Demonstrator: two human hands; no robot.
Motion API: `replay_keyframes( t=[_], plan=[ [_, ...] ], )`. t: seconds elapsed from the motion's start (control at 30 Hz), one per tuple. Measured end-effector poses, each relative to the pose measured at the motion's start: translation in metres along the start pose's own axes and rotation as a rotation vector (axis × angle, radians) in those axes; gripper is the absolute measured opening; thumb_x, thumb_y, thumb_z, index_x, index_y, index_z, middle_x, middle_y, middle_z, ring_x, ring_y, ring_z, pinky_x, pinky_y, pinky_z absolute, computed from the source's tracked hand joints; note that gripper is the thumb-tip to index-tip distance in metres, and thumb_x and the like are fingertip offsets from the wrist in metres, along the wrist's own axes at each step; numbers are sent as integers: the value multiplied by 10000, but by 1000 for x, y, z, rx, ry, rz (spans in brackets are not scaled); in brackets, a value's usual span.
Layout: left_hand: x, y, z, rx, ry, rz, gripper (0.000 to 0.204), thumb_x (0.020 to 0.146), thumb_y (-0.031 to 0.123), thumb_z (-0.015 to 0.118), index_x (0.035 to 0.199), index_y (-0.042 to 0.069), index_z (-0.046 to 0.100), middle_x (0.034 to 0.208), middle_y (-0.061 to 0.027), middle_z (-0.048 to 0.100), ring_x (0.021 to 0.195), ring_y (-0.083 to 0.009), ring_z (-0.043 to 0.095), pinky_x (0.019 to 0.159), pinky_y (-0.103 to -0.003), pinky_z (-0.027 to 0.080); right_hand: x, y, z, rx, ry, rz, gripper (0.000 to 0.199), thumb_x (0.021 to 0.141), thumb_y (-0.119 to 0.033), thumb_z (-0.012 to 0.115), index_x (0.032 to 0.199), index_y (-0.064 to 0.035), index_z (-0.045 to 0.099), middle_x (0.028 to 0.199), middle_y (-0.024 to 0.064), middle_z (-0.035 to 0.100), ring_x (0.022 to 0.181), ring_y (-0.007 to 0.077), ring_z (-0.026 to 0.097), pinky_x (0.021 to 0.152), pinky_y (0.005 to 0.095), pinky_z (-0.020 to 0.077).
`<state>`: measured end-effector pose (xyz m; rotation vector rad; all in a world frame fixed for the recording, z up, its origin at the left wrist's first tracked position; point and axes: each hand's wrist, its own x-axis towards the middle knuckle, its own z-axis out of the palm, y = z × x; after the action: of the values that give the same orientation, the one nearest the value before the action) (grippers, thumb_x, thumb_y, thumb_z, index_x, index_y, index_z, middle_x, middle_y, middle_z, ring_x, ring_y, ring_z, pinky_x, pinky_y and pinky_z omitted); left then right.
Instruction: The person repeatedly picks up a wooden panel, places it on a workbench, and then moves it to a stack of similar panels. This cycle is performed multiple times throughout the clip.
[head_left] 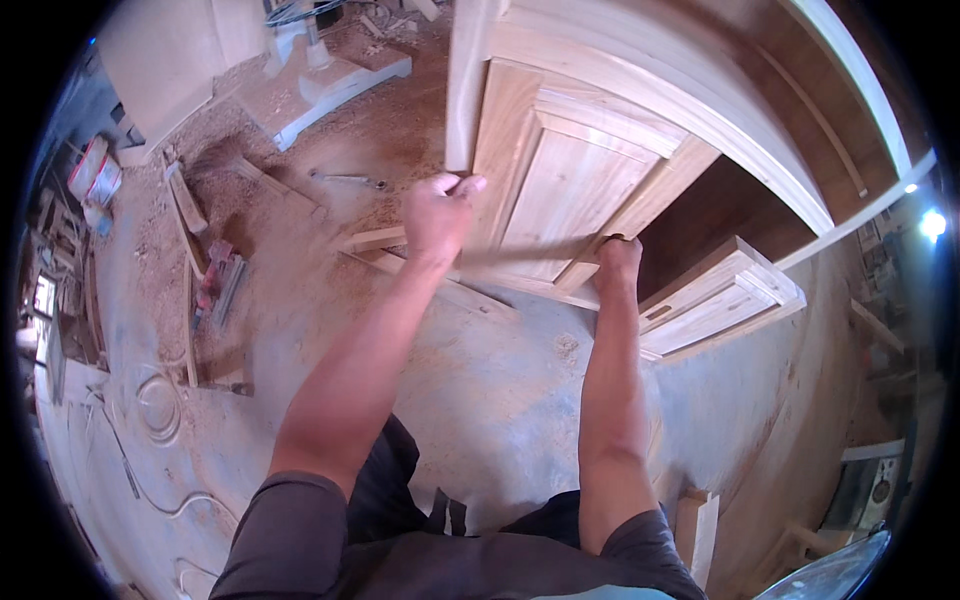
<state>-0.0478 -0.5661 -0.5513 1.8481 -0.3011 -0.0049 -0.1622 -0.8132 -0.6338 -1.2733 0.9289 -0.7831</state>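
Note:
A pale, unfinished wooden cabinet (600,50) stands in front of me. Its panelled door (570,190) fills the left part of the front. My left hand (437,222) is closed in a fist at the door's left edge, just below the cabinet's side post (465,110); what lies inside its fingers is hidden. My right hand (619,262) has its fingers curled around the right edge of that door, near its lower corner. Beside my right forearm, a second panelled door (725,300) stands swung outward, with a dark opening behind it.
On the dusty floor at left lie a wrench (347,180), wood offcuts (187,200) and a red tool (212,285). A coiled hose (158,405) lies further down. A machine base (340,95) stands at the far left. A wood block (697,530) is near my right side.

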Motion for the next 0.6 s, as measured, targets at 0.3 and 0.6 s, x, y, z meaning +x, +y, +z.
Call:
replay_keyframes(
  t=[0.3, 0.6],
  plan=[
    [-47, -115, 63, -113, 97, -209, 282, 881, 251, 655, 949, -23, 671, 812, -156, 693, 734, -224, 634, 712, -349, 495, 2, 2, 2, -1, -40, 17, 331, 870, -22, 505, 1191, 50, 544, 957, 113, 599, 794, 207, 587, 655, 366, 497],
    [-73, -52, 108, -430, -42, -313, 608, 822, 84, 590, 1361, -68, 353, 1309, -316, 507, 1255, -407, 495, 1056, -423, 379, 115, 17, -125, -289, -102, -446, 294, 742, 100, 518, 1014, 14, 593, 900, 96, 584, 726, 208, 573, 572, 328, 473]
  ],
)
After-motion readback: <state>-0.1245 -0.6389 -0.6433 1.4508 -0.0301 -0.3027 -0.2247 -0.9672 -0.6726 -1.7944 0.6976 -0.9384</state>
